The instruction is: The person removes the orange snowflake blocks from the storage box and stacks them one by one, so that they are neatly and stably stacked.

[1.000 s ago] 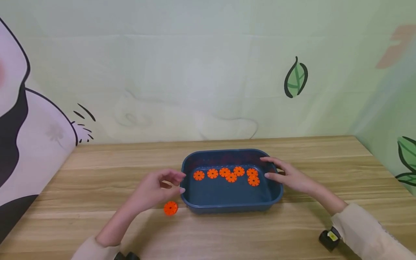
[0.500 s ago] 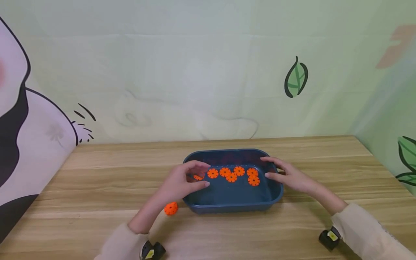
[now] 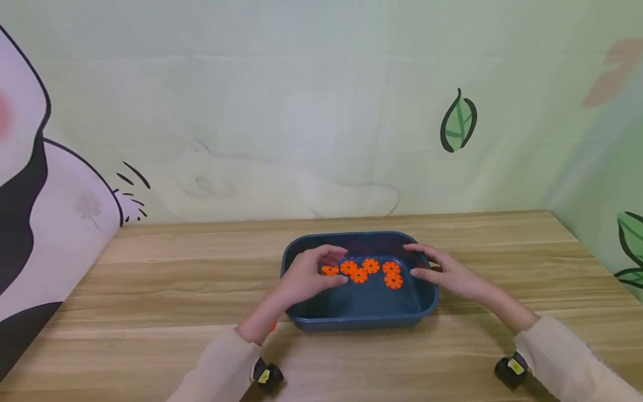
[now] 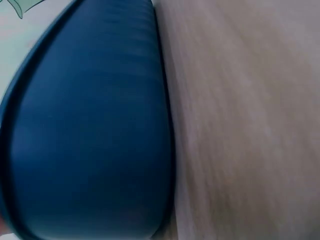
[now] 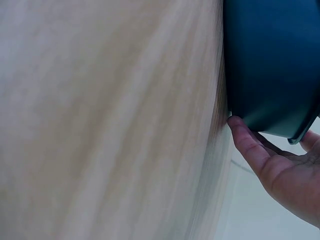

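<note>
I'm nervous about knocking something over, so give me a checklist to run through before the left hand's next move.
1. Bin flat on the table: ok.
2. Right hand holding the bin's end: ok, its fingers straddle the rim.
3. Left hand clear of the discs: cannot tell, it hovers over the bin but contact is unclear.
4. Discs separate: not ok, the two nearest the right hand overlap.
5. No orange piece outside: not ok, one, mostly hidden, shows beside the left wrist.

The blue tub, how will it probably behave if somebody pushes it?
The blue tub would probably slide rather than tip, since it looks low and wide. It seems stiff, as its walls stand without sagging. Orange discs lying inside might shift.
</note>
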A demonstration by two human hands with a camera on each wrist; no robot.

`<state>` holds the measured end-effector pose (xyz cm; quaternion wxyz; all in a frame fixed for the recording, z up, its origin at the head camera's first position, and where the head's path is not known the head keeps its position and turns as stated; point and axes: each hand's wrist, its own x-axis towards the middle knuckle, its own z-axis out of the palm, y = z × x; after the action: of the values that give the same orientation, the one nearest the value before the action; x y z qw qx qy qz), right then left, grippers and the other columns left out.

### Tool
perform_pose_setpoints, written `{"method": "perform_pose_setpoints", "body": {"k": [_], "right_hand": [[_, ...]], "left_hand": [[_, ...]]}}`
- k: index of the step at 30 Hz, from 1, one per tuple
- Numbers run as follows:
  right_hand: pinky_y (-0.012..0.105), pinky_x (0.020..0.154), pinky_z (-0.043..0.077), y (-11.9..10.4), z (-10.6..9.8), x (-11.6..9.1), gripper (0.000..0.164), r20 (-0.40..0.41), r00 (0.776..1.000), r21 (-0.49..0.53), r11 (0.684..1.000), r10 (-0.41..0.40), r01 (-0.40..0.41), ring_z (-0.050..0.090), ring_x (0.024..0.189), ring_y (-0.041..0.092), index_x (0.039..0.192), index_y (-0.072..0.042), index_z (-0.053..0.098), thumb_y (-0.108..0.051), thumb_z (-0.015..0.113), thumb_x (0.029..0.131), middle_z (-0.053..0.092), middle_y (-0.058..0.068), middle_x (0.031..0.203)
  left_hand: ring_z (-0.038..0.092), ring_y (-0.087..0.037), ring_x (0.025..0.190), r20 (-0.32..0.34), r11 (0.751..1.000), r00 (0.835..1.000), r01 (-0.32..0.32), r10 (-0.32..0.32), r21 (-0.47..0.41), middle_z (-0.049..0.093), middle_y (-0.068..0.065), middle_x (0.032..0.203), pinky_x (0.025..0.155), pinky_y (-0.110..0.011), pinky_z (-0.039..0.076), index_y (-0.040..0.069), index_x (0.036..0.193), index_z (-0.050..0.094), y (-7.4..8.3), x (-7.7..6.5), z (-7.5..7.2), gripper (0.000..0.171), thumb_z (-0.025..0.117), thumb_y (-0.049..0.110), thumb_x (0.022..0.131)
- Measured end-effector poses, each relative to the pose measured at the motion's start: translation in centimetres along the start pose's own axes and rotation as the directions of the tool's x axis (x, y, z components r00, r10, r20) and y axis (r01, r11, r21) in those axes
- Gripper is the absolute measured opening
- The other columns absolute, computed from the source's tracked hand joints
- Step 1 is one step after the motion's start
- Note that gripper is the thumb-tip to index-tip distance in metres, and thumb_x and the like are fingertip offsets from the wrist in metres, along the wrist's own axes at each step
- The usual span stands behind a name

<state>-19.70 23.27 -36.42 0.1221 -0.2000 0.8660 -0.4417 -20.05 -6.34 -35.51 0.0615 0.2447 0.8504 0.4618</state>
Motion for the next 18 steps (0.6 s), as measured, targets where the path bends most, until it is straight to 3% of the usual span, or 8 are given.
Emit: {"method": "perform_pose_setpoints", "body": {"k": [5, 11, 18], "right_hand": [[0.062, 0.093, 0.031, 0.1, 0.0, 0.0, 0.052, 0.001, 1.0, -0.005, 1.0, -0.003, 0.003, 0.02, 0.125, 0.055, 0.137, -0.004, 0.034, -0.025, 0.052, 0.093, 0.02, 0.028, 0.144], [0.061, 0.094, 0.032, 0.2, 0.1, 0.1, 0.052, 0.0, 1.0, 0.01, 1.0, 0.01, -0.01, 0.019, 0.126, 0.054, 0.138, -0.006, 0.034, -0.024, 0.052, 0.093, 0.019, 0.027, 0.145], [0.062, 0.092, 0.033, -0.1, 0.0, -0.1, 0.052, 0.001, 1.0, -0.01, 1.0, 0.003, -0.003, 0.02, 0.125, 0.055, 0.137, -0.005, 0.034, -0.025, 0.052, 0.093, 0.019, 0.028, 0.144]], "left_hand": [[0.053, -0.025, 0.111, 0.069, 0.992, 0.995, 0.071, -0.078, 0.105, 0.056, -0.012, 0.123, 0.092, -0.04, 0.043, 0.005, 0.124, 0.053, -0.4, 0.8, 0.4, 0.048, 0.07, 0.016, 0.08], [0.051, -0.027, 0.114, 0.115, 0.958, 0.982, 0.118, -0.152, 0.26, 0.054, -0.014, 0.125, 0.095, -0.041, 0.041, 0.003, 0.126, 0.05, -0.6, 1.3, 0.1, 0.051, 0.07, 0.013, 0.08], [0.05, -0.027, 0.113, 0.177, 0.913, 0.966, 0.104, -0.187, 0.395, 0.054, -0.016, 0.124, 0.097, -0.04, 0.039, 0.001, 0.125, 0.051, -0.8, 2.1, 0.3, 0.05, 0.069, 0.012, 0.08]]}}
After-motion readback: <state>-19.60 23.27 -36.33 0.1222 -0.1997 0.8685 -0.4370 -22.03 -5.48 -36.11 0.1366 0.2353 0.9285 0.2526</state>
